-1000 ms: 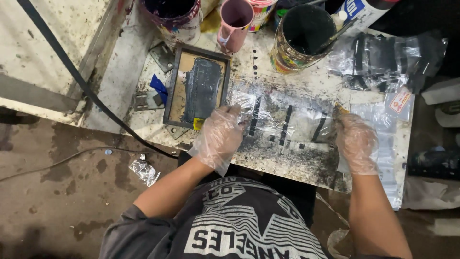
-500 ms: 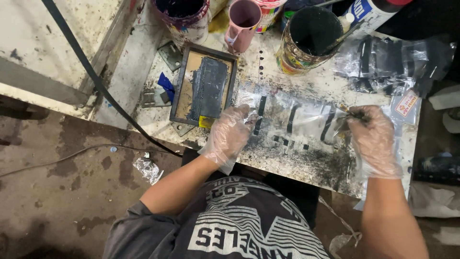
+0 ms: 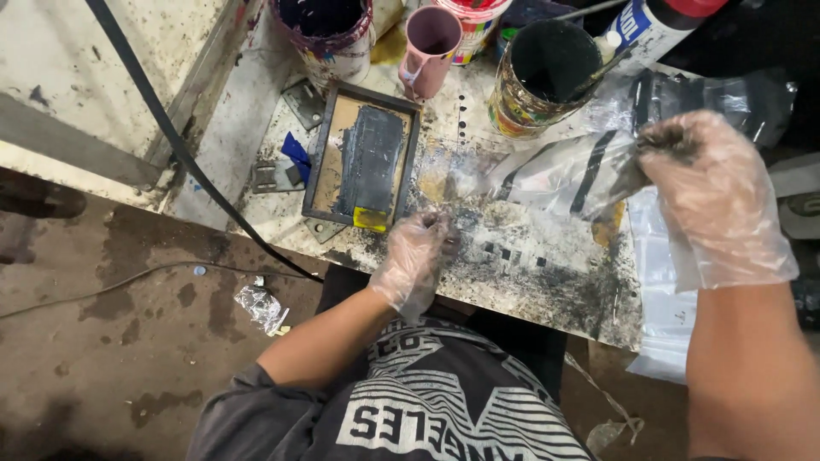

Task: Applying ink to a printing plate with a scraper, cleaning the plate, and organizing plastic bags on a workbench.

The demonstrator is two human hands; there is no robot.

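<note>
My right hand [image 3: 713, 192], in a clear plastic glove, pinches the right edge of a clear plastic bag with black printed stripes [image 3: 559, 175] and holds it lifted off the ink-stained work table [image 3: 547, 282]. My left hand [image 3: 414, 260], also gloved, rests on the table near its front edge, fingers curled close to the bag's left corner. Whether it grips the corner I cannot tell. Black ink marks lie on the table where the bag lay.
A framed screen with dark ink and a yellow-edged squeegee [image 3: 363, 162] lies left of the bag. Paint cans [image 3: 538, 77], a pink cup [image 3: 430, 47] and a purple-stained pot [image 3: 329, 34] stand at the back. More clear bags [image 3: 662, 299] lie at right. A black cable [image 3: 171, 137] crosses the left.
The bag lay flat under both hands. My right hand has since lifted its right edge up and away from the table, while my left hand slid toward the front edge.
</note>
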